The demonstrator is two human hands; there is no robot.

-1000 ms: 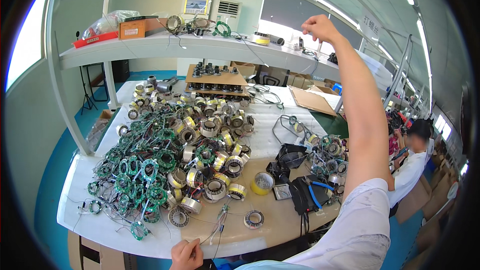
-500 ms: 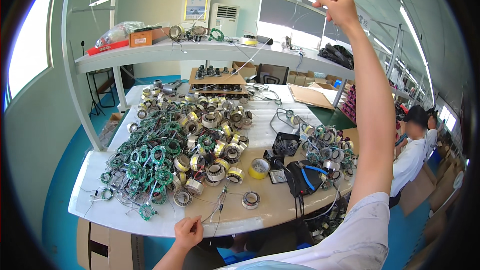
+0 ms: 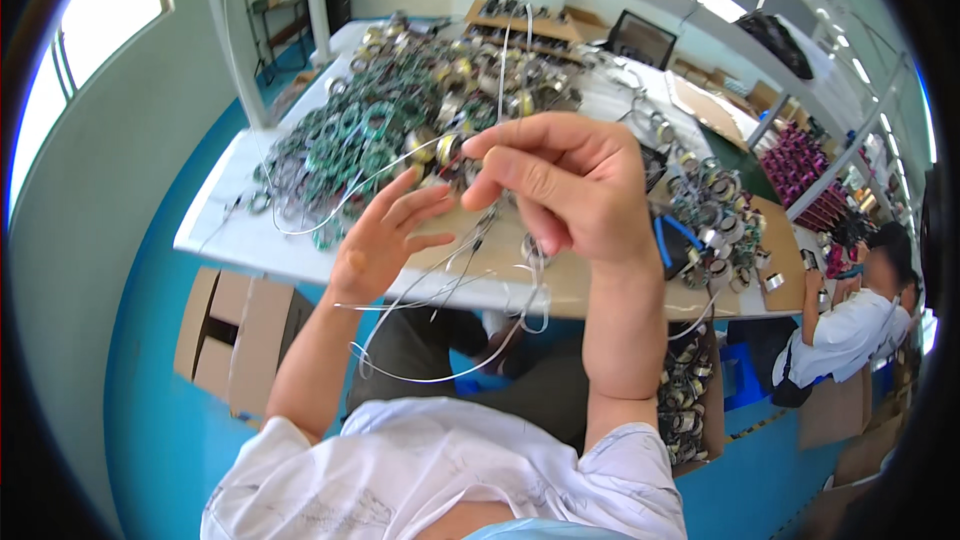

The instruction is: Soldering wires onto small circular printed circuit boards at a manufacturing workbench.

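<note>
Moved since earlier: the right hand (image 3: 575,185), raised high beside the shelf half a second ago, is now lowered before the chest; the left hand (image 3: 390,235), previously low at the front edge of the tabletop (image 3: 225,215), has risen beside it.
View: tipped further down than before (shirt and lap now show; most of the shelf has left the top).
Right grip: thumb and forefinger brought together in a pinch, apparently on the white wire (image 3: 425,381) (the exact contact is hidden by the fingers).
Left grip: fingers spread and loosely bent; whether a strand touches them, cannot tell.
Wire, position: loose loops below both hands, hanging across the tabletop's front edge; one strand rises above the right hand, another curves out toward the left edge.
Green rings (image 3: 350,140): heaped toward the left edge, unchanged.
Yellow-banded coils (image 3: 455,80): massed from the middle toward the back edge, likewise unchanged.
Blue-handled tool (image 3: 662,243): near the front right corner, partly behind the right hand.
Cardboard box (image 3: 265,340): on the floor, below the front left corner.
Co-worker (image 3: 845,335): one, white shirt, beyond the right edge.
</note>
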